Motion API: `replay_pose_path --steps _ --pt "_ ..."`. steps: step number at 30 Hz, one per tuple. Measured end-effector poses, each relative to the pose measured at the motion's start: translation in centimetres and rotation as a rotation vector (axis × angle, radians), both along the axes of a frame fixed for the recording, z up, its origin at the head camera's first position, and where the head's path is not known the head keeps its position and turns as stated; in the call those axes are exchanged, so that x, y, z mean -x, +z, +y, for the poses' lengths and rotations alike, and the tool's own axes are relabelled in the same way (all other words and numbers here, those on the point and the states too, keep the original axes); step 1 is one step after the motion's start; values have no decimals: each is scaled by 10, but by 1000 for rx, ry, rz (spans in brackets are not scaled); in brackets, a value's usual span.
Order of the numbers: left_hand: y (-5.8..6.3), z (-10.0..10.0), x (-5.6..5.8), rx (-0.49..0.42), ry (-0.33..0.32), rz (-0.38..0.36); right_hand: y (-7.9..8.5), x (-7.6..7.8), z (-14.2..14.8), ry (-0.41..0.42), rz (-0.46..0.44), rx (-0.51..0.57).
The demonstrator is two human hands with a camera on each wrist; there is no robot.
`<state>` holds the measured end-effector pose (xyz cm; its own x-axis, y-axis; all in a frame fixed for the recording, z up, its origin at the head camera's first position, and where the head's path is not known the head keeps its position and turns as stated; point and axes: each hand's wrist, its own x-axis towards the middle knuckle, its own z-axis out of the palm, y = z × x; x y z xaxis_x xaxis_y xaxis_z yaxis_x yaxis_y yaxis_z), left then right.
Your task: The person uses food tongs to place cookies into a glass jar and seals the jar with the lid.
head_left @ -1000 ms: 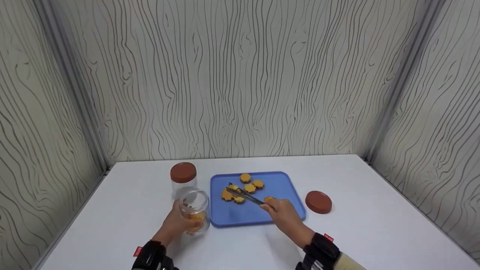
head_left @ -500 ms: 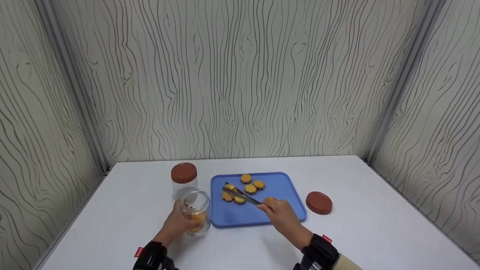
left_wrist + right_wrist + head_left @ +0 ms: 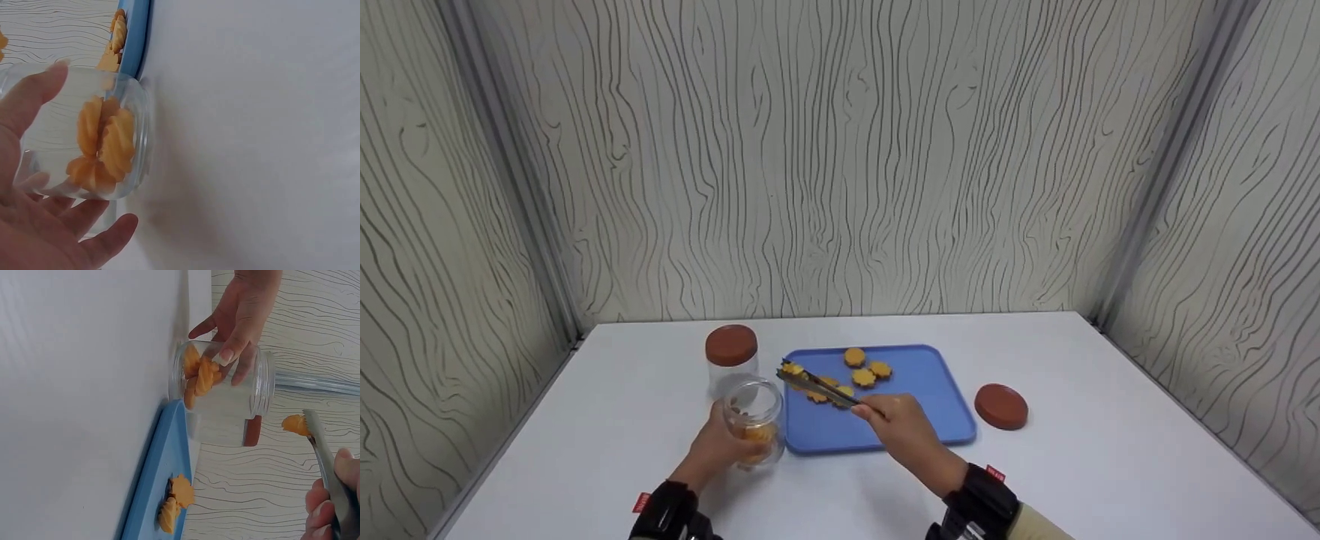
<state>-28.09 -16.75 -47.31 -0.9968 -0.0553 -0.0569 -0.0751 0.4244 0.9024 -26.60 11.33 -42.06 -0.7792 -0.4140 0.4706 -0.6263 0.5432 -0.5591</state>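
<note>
Your right hand [image 3: 906, 427] grips the metal tongs [image 3: 831, 392], whose tips pinch one ridged yellow cookie [image 3: 295, 425]. In the head view, that cookie appears above the tray's left edge, to the right of and a little beyond the uncovered jar's mouth. Your left hand [image 3: 718, 444] grasps the uncovered jar [image 3: 765, 411], thumb on the near side, with a few cookies [image 3: 116, 144] piled at its bottom. The jar is upright, its rim upward.

Just right of it is the blue tray [image 3: 934, 386], with a cluster of cookies at its left and three cookies [image 3: 863, 378] at its far side. A second jar [image 3: 732, 366], capped in brown, stands close behind yours, crowding the far left. A loose brown lid [image 3: 1001, 406] lies right of the tray on the white table [image 3: 585, 427]. Wood-patterned panels [image 3: 840, 150] rise behind.

Your tongs cover part of the left cluster, so you cannot count it surely. The uncovered jar hides the lower part of the capped one; whether the two touch is unclear. Your right hand is cut off in its own wrist view.
</note>
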Motion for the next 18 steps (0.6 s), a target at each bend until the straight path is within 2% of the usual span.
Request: replay_pose_path --steps 6,14,18 --pt "-1 0 2 -8 -1 -9 0 -1 -7 0 55 -11" --pt "-1 -1 1 23 -19 26 2 -2 -16 26 -25 -15" --pt "-2 -1 0 18 -14 18 1 -2 -21 29 -59 -19"
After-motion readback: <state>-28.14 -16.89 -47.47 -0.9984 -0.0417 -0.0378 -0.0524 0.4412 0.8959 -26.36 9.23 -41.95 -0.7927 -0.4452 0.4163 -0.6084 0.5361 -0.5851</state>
